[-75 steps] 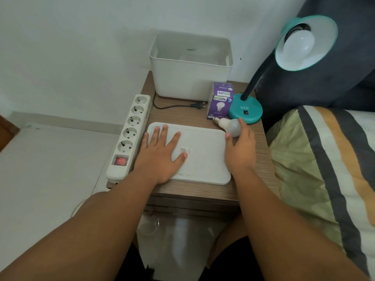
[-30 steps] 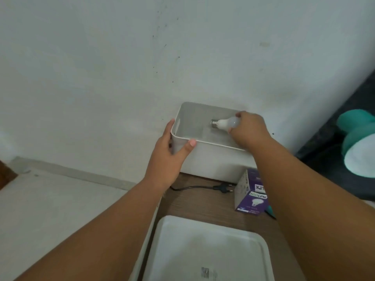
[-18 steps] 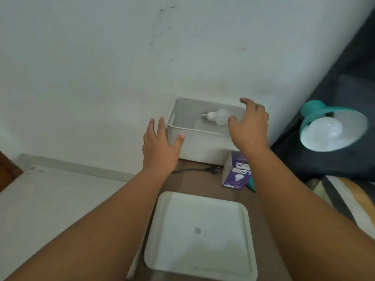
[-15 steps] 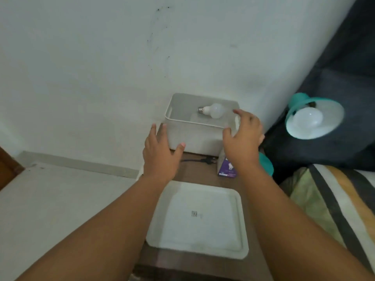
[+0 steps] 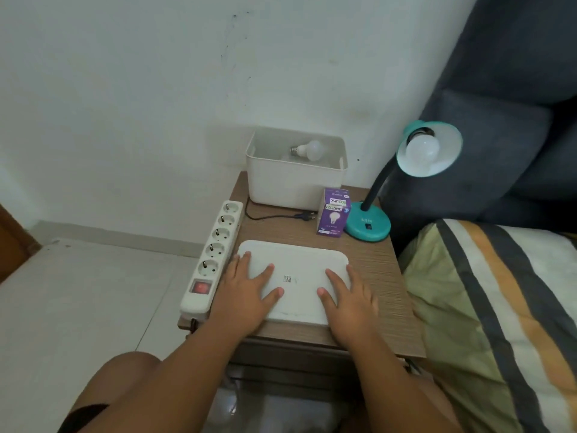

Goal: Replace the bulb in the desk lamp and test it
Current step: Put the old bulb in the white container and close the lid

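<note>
A: Lamp first. Where does it stand?

B: Teal desk lamp [image 5: 368,223] at the right rear of the tabletop [image 5: 379,276]. Round base flat on the wood, dark neck curving up to the shade. A white bulb [image 5: 422,150] sits in the socket inside the shade, unlit.

A: Second bulb?

B: Loose bulb [image 5: 307,149] lying on its side in the white bin [image 5: 295,185] at the back edge, screw base pointing left. Nothing touches it.

A: Beside the lamp?

B: Purple bulb box [image 5: 333,212], upright, just left of the lamp base, touching or nearly so; cannot tell which. Left of that, a black plug [image 5: 304,216] on its cord lies loose on the wood in front of the bin, not in any socket.

A: Hands?

B: Both flat on the white lid [image 5: 296,270] at the front of the tabletop. Left hand [image 5: 246,296] on its left part, right hand [image 5: 349,298] on its right part. Fingers [image 5: 268,270] spread and extended, palms down, gripping nothing.

A: Farther out?

B: White power strip [image 5: 215,254] along the tabletop's left edge, red switch at the near end, all sockets vacant. Striped bedding [image 5: 487,307] to the right, dark headboard [image 5: 505,98] behind the lamp.
</note>
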